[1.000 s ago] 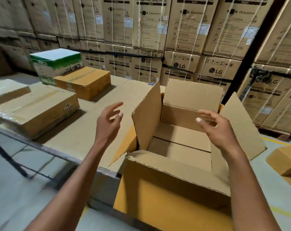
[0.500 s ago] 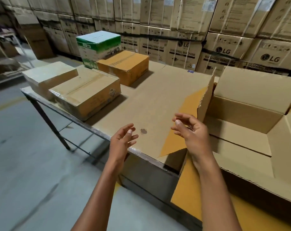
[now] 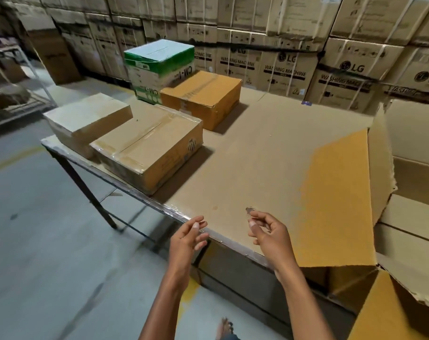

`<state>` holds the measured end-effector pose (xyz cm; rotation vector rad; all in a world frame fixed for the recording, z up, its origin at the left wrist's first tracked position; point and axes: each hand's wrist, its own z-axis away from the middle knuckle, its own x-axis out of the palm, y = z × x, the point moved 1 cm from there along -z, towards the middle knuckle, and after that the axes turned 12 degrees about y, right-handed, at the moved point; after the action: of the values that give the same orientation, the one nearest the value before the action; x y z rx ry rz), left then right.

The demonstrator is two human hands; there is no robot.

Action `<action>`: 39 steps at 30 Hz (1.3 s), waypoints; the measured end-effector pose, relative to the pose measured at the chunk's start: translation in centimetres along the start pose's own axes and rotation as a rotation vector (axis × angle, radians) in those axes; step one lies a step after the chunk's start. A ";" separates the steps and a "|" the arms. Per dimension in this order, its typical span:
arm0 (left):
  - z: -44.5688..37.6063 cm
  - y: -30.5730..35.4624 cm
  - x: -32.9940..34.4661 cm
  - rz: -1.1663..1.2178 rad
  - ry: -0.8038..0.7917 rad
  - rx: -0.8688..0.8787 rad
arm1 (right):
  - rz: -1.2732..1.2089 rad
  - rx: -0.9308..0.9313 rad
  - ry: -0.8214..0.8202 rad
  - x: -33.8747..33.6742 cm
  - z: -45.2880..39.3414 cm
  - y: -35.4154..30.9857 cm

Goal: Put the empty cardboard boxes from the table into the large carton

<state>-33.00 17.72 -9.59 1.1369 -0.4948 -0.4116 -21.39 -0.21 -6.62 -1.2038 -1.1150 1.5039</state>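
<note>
While your view has swung away from the large carton [image 3: 409, 217], which a second ago sat straight ahead of you and now lies off to the right of your right hand [image 3: 270, 231], your hands have come across to the near edge of the bench [image 3: 270, 153]. Both are empty: your left hand [image 3: 187, 238] hovers just over the bench rim with its fingers loosely curled, and the right hangs a little apart from it, fingers relaxed, gripping nothing. One carton flap [image 3: 341, 202] lies flat on the bench just right of your right hand.

Four boxes wait beyond your hands. Nearest, ahead and left of your left hand, is a taped brown box [image 3: 149, 148]; a pale box [image 3: 86, 121] sits touching its far-left side. Further off stand an orange-brown box [image 3: 203, 96] and, just behind it, a green and white box [image 3: 159, 67].

That turn suggests you are setting up for the next pick, most likely the taped brown box. None of the four is in the carton yet, so most of the job remains.
</note>
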 end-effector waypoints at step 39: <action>-63.0 24.6 18.0 -0.398 -0.430 0.206 | -0.052 0.271 0.201 31.4 -47.1 -10.7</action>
<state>19.07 64.28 -4.91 1.3559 -0.6979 -0.9819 21.76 37.92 -8.15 -1.1005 -0.7764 1.4082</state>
